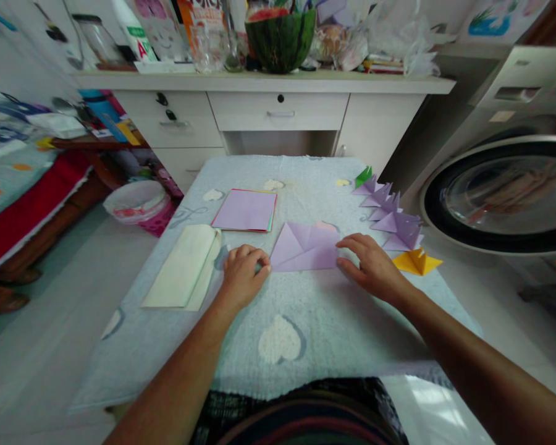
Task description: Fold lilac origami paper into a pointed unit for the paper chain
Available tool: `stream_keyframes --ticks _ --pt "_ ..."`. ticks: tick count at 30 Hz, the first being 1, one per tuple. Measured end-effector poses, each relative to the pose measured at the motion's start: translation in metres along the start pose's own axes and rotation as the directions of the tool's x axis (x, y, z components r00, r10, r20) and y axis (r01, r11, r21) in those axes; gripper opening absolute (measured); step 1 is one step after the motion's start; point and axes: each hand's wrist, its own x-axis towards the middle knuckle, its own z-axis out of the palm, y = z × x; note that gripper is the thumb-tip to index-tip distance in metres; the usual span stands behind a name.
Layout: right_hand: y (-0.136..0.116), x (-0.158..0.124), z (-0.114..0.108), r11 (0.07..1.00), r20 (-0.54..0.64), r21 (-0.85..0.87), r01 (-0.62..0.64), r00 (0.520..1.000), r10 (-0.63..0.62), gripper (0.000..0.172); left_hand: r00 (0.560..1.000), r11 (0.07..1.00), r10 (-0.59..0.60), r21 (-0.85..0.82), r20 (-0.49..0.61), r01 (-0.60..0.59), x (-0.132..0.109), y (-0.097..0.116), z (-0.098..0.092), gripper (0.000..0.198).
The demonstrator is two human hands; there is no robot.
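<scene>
Here the person sits at a low table point(306, 346) covered with a pale blue towel that has cream heart shapes on it. A lilac paper point(306, 248), partly folded with a triangle flap on its left side, lies flat in the middle of the table, between the two hands. The left hand point(241, 272) is curled loosely, its fingers bent, and its fingertips press on the left corner of the paper; it does not grip anything. The right hand point(370, 266) is open and flat, fingers stretched, and it rests on the right edge of the paper, holding it down. Just behind the paper is a stack of square sheets point(245, 210) with a lilac one on top. To the left of the left hand lies a cream folded sheet point(185, 266), near but not touching it. At the right edge of the table a row of folded lilac pieces point(391, 213) lies one after another, with a green piece point(364, 175) at the far end and a yellow piece point(417, 262) at the near end, just beside the right hand. Behind the table stands a white desk point(278, 111) with a cut watermelon point(280, 34) on it, and on the right a washing machine point(505, 191).
</scene>
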Motion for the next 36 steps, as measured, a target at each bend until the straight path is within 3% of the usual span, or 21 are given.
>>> stream_keyframes --ticks 4,8,13,17,19,22,24,27,30,36 --pt "-0.008 0.025 0.014 0.987 0.114 -0.069 -0.147 0.981 0.154 0.042 0.993 0.993 0.077 -0.079 -0.086 -0.084 -0.002 0.005 0.001 0.011" --pt "-0.007 0.030 0.028 0.984 0.125 -0.023 -0.175 0.976 0.177 0.013 0.961 0.969 0.230 -0.055 -0.155 -0.241 -0.005 0.013 0.004 0.029" --pt "-0.006 0.022 0.028 0.976 -0.033 0.210 0.063 0.998 -0.058 0.004 0.925 0.934 0.352 -0.004 -0.145 -0.357 -0.005 0.016 0.009 0.042" --pt "-0.012 0.019 0.019 0.915 -0.103 0.325 0.238 0.971 -0.216 0.006 0.900 0.906 0.416 -0.030 -0.129 -0.423 -0.003 0.017 0.009 0.016" --pt "-0.013 0.018 0.017 0.914 -0.068 0.312 0.261 0.965 -0.252 0.016 0.883 0.887 0.449 -0.050 -0.138 -0.459 -0.002 0.017 0.009 0.011" --pt "-0.008 0.015 0.019 0.952 0.007 0.189 0.240 0.969 -0.245 0.054 0.861 0.870 0.470 -0.063 -0.193 -0.489 -0.002 0.018 0.007 0.010" --pt "-0.002 0.013 0.023 0.974 0.006 0.096 0.204 0.979 -0.205 0.064 0.848 0.862 0.475 -0.071 -0.234 -0.502 -0.002 0.018 0.006 0.010" --pt "0.006 0.013 0.026 0.986 -0.120 0.024 0.166 0.980 -0.162 0.046 0.831 0.853 0.475 -0.078 -0.290 -0.515 -0.001 0.018 0.005 0.013" --pt "0.008 0.015 0.024 0.982 -0.271 0.023 0.188 0.947 -0.175 0.027 0.818 0.860 0.466 -0.044 -0.337 -0.509 -0.001 0.019 0.005 0.017" --pt "-0.004 0.015 0.014 0.966 -0.455 0.013 0.258 0.862 -0.224 0.027 0.792 0.904 0.428 0.203 -0.436 -0.376 -0.003 0.024 0.006 0.021"
